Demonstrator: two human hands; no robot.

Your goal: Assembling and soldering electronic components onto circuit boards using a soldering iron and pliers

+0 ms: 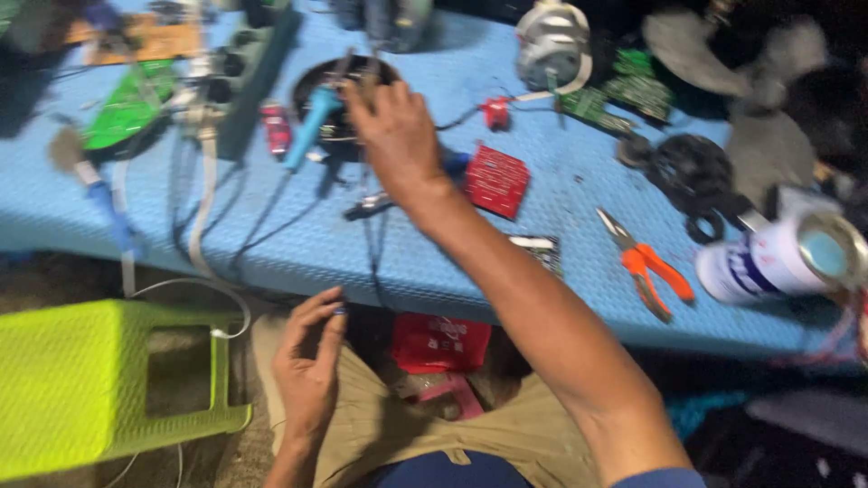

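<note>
Right hand (393, 136), grip unclear, reaches the tool-filled black bowl (312, 86); left hand (307, 361) pinches perhaps a wire.

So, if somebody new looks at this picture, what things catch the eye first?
The right hand reaches far over the blue mat to a round black dish full of tools. The left hand pinches something small above the lap; what it is cannot be told. Orange-handled pliers lie to the right on the mat, and a lime green plastic stool stands at lower left.
</note>
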